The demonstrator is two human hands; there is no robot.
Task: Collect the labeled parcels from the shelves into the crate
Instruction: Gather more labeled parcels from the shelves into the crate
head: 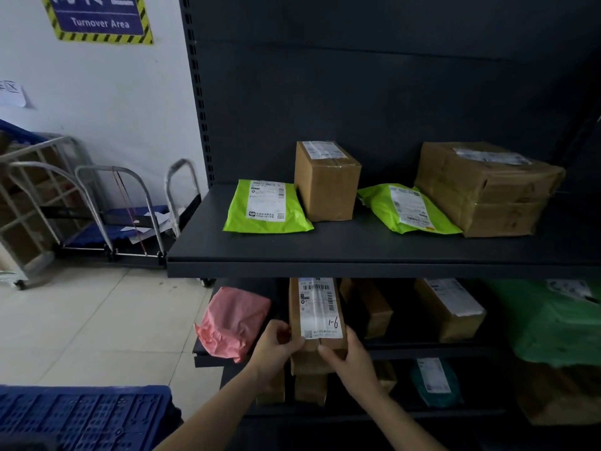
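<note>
Low in the middle of the frame, both hands grip the near end of a long brown cardboard parcel (pixel 317 315) marked "1-6" on its white label. It lies on the second shelf (pixel 422 345), its far end running back under the top shelf (pixel 357 255). The left hand (pixel 274 348) wraps the parcel's left corner, thumb on top and fingers (pixel 281 333) curled against the side. The right hand (pixel 353 359) holds the front right corner, its fingers (pixel 328 351) pressed to the front face and the rest cupped round the side. Both hands are closed on the box, not spread.

The risks are mostly about clearance. The parcel sits close under the edge of the top shelf, so lifting too early would likely knock its label side against that edge. A pink plastic mailer (pixel 231 322) slumps just to its left and overhangs the shelf front; a sideways drag could pull it off onto the floor. Another brown box (pixel 374 307) stands just to its right and could be nudged crooked. The grip holds only the near end, so once the parcel clears the shelf its far end may dip and twist out of the hands.

The blue crate (pixel 84 415) waits at the lower left of the frame, well apart from the shelves, so the carry crosses open floor.
</note>
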